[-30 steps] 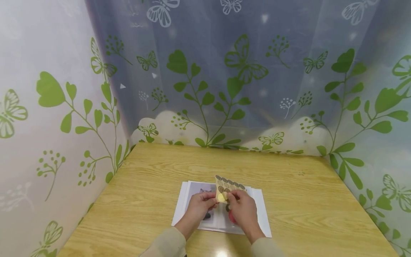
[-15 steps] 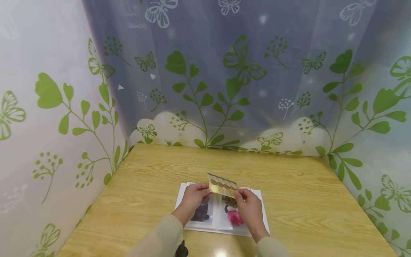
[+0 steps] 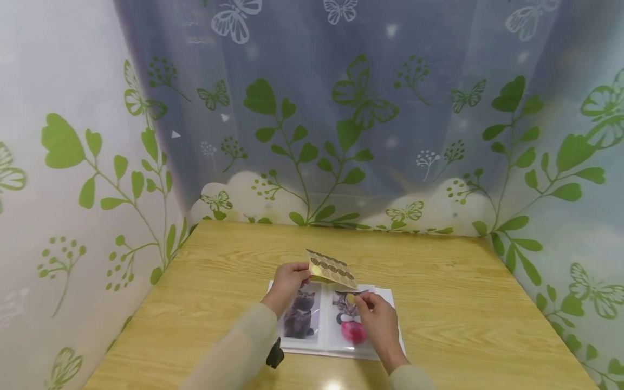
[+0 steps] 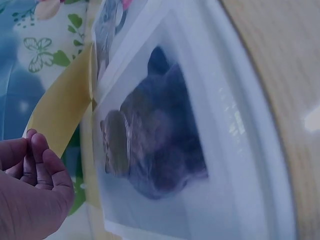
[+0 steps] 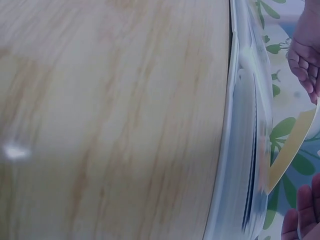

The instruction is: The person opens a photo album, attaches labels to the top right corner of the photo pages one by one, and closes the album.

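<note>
One hand, the left (image 3: 287, 284), pinches the left end of a tan sheet of round stickers (image 3: 333, 269) between thumb and fingers, holding it tilted above the far part of a spread photo album (image 3: 322, 319) on a wood-grain table (image 3: 463, 303). At right, the right hand (image 3: 380, 322) pinches a small yellow disc (image 3: 350, 298) at its fingertips, over the right page's cat picture (image 3: 353, 331). Another cat picture (image 3: 299, 317) shows on the left page.

Wood-grain table (image 3: 453, 303), open photo album (image 3: 324, 322) on top
</note>
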